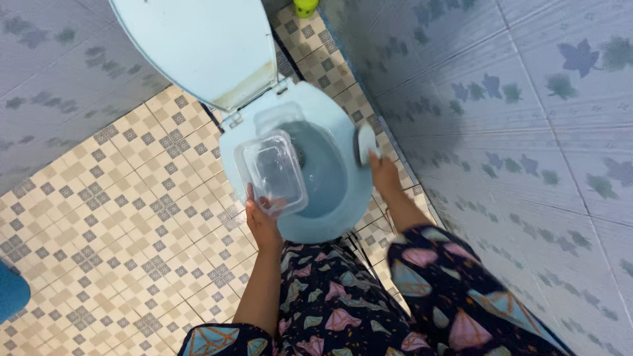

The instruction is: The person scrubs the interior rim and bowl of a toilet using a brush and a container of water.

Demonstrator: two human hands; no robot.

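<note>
I look down at a pale blue toilet (343,211) with its lid (198,46) raised. My left hand (260,221) holds a clear plastic container (271,173) by its near edge, over the left side of the bowl. My right hand (384,173) presses a white scrubbing pad (366,143) against the right rim of the bowl. The water in the bowl (323,168) is blue.
A beige patterned tile floor (119,224) spreads to the left. A grey-blue tiled wall (527,151) runs close along the right side of the toilet. A yellow-green object (305,6) stands behind the toilet. A blue object (12,290) sits at the left edge.
</note>
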